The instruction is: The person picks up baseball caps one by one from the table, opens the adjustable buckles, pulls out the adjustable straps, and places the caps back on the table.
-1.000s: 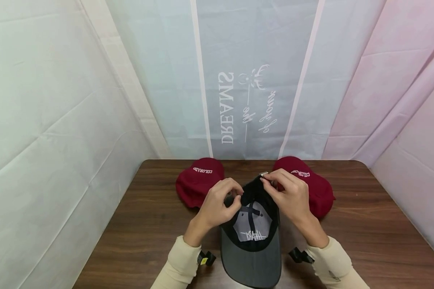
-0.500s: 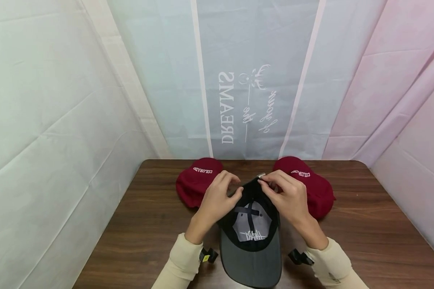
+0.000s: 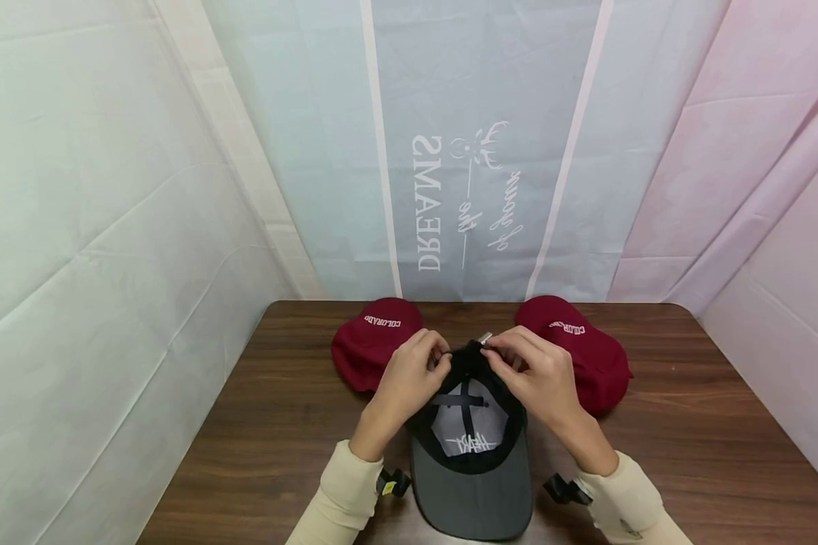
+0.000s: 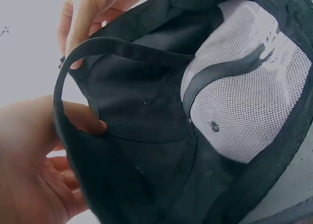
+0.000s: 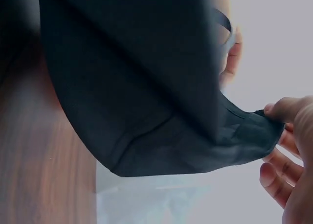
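A dark grey baseball cap (image 3: 473,496) is held upside down, its brim toward the person and its black inside showing. In the left wrist view, a pale mesh panel (image 4: 230,106) lines the front and a thin strap (image 4: 129,50) arcs across the back opening. My left hand (image 3: 409,378) pinches the cap's back edge, its thumb (image 4: 93,120) inside the cap. My right hand (image 3: 538,378) pinches the opposite back edge beside a small metal buckle (image 3: 485,338). In the right wrist view, the cap's dark outer side (image 5: 132,101) fills much of the picture.
Two dark red caps lettered COLORADO lie at the table's far edge, one at left (image 3: 375,352) and one at right (image 3: 589,356). The brown wooden table (image 3: 245,454) is enclosed by light cloth walls (image 3: 109,303).
The buckle end and my right hand have shifted slightly left and down. My left thumb and fingers, spread apart half a second ago, have closed on the cap's edge.
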A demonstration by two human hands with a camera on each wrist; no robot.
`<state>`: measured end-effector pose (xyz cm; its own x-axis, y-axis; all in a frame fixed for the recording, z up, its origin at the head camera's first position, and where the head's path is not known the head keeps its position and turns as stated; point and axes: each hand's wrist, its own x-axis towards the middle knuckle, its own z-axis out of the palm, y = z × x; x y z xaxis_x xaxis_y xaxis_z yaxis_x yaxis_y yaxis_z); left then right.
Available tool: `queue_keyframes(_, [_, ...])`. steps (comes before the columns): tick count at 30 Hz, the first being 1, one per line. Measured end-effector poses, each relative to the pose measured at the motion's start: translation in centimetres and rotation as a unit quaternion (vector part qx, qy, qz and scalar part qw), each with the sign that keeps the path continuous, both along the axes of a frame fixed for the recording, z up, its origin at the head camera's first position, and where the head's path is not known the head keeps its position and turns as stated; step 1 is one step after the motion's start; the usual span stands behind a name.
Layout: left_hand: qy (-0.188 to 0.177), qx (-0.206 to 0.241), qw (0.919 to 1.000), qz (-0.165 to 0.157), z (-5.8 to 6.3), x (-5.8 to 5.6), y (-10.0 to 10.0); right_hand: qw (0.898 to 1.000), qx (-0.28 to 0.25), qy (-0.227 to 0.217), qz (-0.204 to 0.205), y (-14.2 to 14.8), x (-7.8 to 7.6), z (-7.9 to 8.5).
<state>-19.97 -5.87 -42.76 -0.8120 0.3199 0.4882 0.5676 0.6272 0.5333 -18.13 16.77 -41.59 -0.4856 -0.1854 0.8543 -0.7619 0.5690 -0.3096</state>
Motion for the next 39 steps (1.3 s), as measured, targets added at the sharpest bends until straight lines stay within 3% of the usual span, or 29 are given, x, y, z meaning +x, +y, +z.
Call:
queue_keyframes(12, [0.014, 0.053, 0.9981, 0.028, 0.5, -0.6, -0.9, 0.998, 0.060, -0.009, -0.015, -0.1, 0.0, -1.1])
queue_keyframes(22, [0.024, 0.082, 0.9957, 0.035, 1.0, -0.9, -1.6, 0.986, 0.135, -0.087, -0.053, 0.2, 0.0, -1.7])
queue_keyframes(31, [0.043, 0.120, 0.9910, 0.043, 1.4, -1.0, -2.2, 0.957, 0.188, -0.196, -0.098, 0.7, 0.3, -1.8])
queue_keyframes(39, [0.068, 0.146, 0.9857, 0.049, 1.6, -1.1, -2.7, 0.924, 0.223, -0.295, -0.098, 1.1, 0.4, -1.2])
